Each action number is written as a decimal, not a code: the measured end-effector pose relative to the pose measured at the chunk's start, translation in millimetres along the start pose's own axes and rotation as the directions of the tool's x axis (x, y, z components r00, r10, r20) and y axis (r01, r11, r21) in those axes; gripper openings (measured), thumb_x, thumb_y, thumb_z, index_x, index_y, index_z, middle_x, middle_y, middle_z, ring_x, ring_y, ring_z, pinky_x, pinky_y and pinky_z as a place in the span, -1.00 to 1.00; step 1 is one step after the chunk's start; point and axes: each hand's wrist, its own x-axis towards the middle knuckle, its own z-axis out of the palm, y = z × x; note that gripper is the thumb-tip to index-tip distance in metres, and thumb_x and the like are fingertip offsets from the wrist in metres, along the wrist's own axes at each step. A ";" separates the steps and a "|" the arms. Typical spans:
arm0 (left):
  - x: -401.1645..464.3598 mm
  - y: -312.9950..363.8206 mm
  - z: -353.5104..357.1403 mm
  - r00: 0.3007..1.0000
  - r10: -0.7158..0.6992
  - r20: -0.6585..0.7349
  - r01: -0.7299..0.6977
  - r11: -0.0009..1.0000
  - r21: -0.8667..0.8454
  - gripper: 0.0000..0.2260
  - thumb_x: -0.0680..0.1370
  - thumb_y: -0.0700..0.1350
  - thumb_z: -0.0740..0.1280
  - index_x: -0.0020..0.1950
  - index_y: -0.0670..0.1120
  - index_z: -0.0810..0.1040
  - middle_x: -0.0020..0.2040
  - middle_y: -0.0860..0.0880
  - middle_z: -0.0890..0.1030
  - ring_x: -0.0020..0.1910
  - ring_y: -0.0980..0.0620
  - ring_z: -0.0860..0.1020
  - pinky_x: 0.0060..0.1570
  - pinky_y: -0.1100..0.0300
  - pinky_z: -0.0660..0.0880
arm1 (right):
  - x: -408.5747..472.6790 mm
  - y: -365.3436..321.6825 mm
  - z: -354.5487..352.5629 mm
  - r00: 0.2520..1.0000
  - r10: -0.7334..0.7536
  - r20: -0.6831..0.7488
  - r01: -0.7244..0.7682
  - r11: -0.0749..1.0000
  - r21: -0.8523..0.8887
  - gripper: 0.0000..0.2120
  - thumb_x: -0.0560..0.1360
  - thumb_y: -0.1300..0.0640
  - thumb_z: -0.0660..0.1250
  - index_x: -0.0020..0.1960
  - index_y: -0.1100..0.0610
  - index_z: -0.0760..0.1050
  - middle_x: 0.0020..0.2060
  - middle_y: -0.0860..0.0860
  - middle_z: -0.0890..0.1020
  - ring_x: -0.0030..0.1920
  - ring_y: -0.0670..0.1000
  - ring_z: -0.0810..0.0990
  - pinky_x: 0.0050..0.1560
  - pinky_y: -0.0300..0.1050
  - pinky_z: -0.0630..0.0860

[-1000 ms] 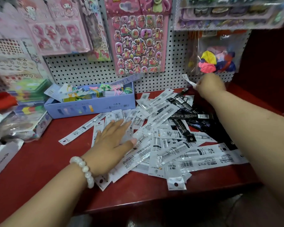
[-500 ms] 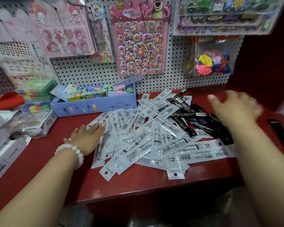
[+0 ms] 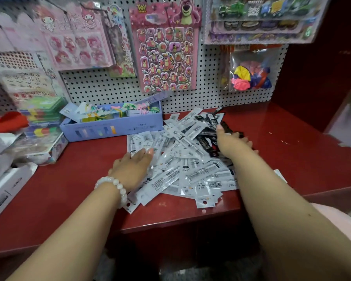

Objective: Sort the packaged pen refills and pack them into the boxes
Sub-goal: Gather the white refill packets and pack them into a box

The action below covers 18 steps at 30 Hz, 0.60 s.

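Observation:
A heap of packaged pen refills lies on the red shelf (image 3: 292,159): several white packets (image 3: 176,169) toward the front and left, several black packets (image 3: 209,122) at the back right. My left hand (image 3: 130,169), with a white bead bracelet at the wrist, rests flat on the left side of the heap, fingers spread. On the right side of the heap lies my right hand (image 3: 233,145), fingers down on the black packets; whether it grips one is hidden. White boxes (image 3: 6,185) stand at the far left edge.
A lilac box (image 3: 111,128) full of colourful cards stands behind the heap on the left. Stacked stationery and a clear pack (image 3: 39,147) sit left of it. A pegboard (image 3: 207,86) with sticker sheets and a balloon bag (image 3: 251,76) forms the back wall.
Both hands have pushed inward and the spread-out packets are now gathered into a tighter heap. My right hand came down from the back wall onto the black packets.

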 end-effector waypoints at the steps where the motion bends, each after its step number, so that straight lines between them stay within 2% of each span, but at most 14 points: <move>1: -0.6 0.8 0.9 1.000 0.025 -0.006 -0.025 0.999 -0.027 -0.41 0.51 0.37 -0.19 0.51 0.21 0.08 0.56 -0.04 0.05 0.52 -0.20 -0.08 0.44 -0.14 -0.08 | -2.4 -7.4 5.4 1.000 -0.026 0.010 0.026 1.000 0.015 -0.16 0.49 -0.41 -0.23 0.55 0.16 -0.09 0.54 0.19 -0.02 0.53 0.19 -0.09 0.47 0.22 -0.17; 4: 0.9 1.4 2.0 0.999 0.000 -0.032 -0.007 0.976 -0.217 -0.47 0.57 0.30 -0.08 0.49 0.15 0.21 0.55 -0.06 0.10 0.52 -0.16 -0.02 0.47 -0.12 -0.04 | -13.3 -25.9 18.8 0.989 -0.141 0.045 0.139 0.989 0.054 -0.15 0.50 -0.39 -0.20 0.54 0.21 -0.13 0.53 0.22 -0.04 0.53 0.21 -0.08 0.48 0.19 -0.13; 6: 1.8 3.4 1.7 0.998 -0.026 -0.054 0.008 0.952 -0.307 -0.52 0.60 0.23 0.01 0.42 0.06 0.37 0.48 -0.09 0.26 0.48 -0.16 0.15 0.43 -0.08 0.10 | -20.1 -31.5 22.5 0.977 -0.201 0.065 0.197 0.978 0.065 -0.14 0.50 -0.39 -0.17 0.54 0.22 -0.15 0.53 0.22 -0.02 0.52 0.21 -0.05 0.48 0.17 -0.06; 8: 3.0 -0.3 0.6 0.995 -0.011 -0.101 -0.034 0.897 -0.440 -0.66 0.61 0.13 0.12 0.23 -0.01 0.52 0.28 -0.04 0.48 0.33 -0.08 0.37 0.27 0.09 0.27 | -23.9 -32.0 21.0 0.973 -0.226 0.048 0.225 0.974 0.025 -0.13 0.49 -0.40 -0.17 0.54 0.22 -0.16 0.53 0.21 -0.02 0.53 0.20 -0.06 0.49 0.17 -0.07; 9: 1.4 -2.0 -1.2 0.992 -0.018 -0.124 -0.048 0.862 -0.505 -0.73 0.60 0.08 0.18 0.18 -0.01 0.54 0.21 0.01 0.52 0.25 -0.02 0.42 0.17 0.16 0.30 | -25.6 -30.7 18.8 0.972 -0.237 0.012 0.237 0.971 -0.029 -0.12 0.49 -0.41 -0.18 0.54 0.22 -0.16 0.54 0.20 -0.02 0.53 0.19 -0.07 0.50 0.18 -0.11; 10: 0.5 -4.3 -4.4 0.987 -0.045 -0.154 -0.045 0.844 -0.534 -0.72 0.58 0.06 0.24 0.23 -0.02 0.52 0.22 0.01 0.52 0.21 0.00 0.45 0.12 0.20 0.30 | -27.3 -28.5 17.3 0.966 -0.257 -0.036 0.253 0.963 -0.090 -0.12 0.48 -0.41 -0.19 0.54 0.21 -0.17 0.54 0.19 -0.03 0.53 0.18 -0.10 0.49 0.19 -0.16; 11: 1.6 -7.0 -7.8 0.979 -0.085 -0.186 -0.023 0.856 -0.516 -0.62 0.56 0.07 0.27 0.32 -0.06 0.46 0.28 -0.04 0.50 0.23 -0.03 0.46 0.11 0.19 0.32 | -30.7 -26.4 17.4 0.950 -0.301 -0.085 0.288 0.948 -0.138 -0.14 0.49 -0.41 -0.20 0.54 0.19 -0.18 0.54 0.17 -0.05 0.54 0.16 -0.13 0.48 0.20 -0.19; 12: 1.0 -7.5 -12.2 0.970 -0.135 -0.203 0.022 0.877 -0.480 -0.52 0.55 0.09 0.28 0.38 -0.14 0.40 0.31 -0.12 0.48 0.24 -0.10 0.47 0.11 0.15 0.35 | -36.8 -24.8 19.9 0.922 -0.367 -0.124 0.348 0.925 -0.156 -0.17 0.50 -0.39 -0.19 0.54 0.17 -0.17 0.55 0.15 -0.05 0.54 0.14 -0.13 0.48 0.18 -0.19; 14: 3.3 -1.1 -22.3 0.962 -0.216 -0.168 0.132 0.903 -0.409 -0.40 0.53 0.16 0.28 0.32 -0.31 0.39 0.15 -0.25 0.56 0.06 -0.20 0.54 0.00 0.06 0.44 | -55.6 -25.4 32.0 0.828 -0.544 -0.137 0.536 0.839 -0.092 -0.25 0.54 -0.33 -0.14 0.55 0.13 -0.11 0.55 0.10 0.00 0.54 0.10 -0.06 0.50 0.10 -0.08; 15: 4.9 5.3 -27.2 0.964 -0.234 -0.124 0.169 0.904 -0.392 -0.39 0.52 0.19 0.27 0.25 -0.34 0.43 0.01 -0.23 0.59 -0.09 -0.17 0.55 -0.12 0.08 0.44 | -66.0 -27.8 40.2 0.772 -0.626 -0.110 0.627 0.778 -0.030 -0.28 0.55 -0.31 -0.12 0.55 0.12 -0.05 0.54 0.08 0.05 0.54 0.08 -0.01 0.50 0.06 -0.03; 16: 4.9 13.4 -32.1 0.967 -0.244 -0.070 0.202 0.905 -0.374 -0.37 0.50 0.24 0.26 0.23 -0.32 0.44 -0.05 -0.19 0.60 -0.17 -0.11 0.53 -0.18 0.12 0.42 | -75.0 -31.1 48.9 0.723 -0.687 -0.064 0.689 0.724 0.013 -0.31 0.57 -0.28 -0.11 0.54 0.13 0.00 0.54 0.08 0.09 0.53 0.06 0.04 0.50 0.02 -0.01; 18: 10.0 27.0 -35.3 0.972 -0.234 -0.002 0.219 0.913 -0.343 -0.31 0.46 0.32 0.27 0.27 -0.26 0.45 -0.04 -0.17 0.60 -0.19 -0.07 0.53 -0.16 0.14 0.41 | -85.1 -37.9 64.3 0.653 -0.756 0.041 0.757 0.653 -0.012 -0.36 0.59 -0.22 -0.15 0.52 0.16 0.12 0.51 0.11 0.19 0.52 0.06 0.11 0.51 -0.02 0.03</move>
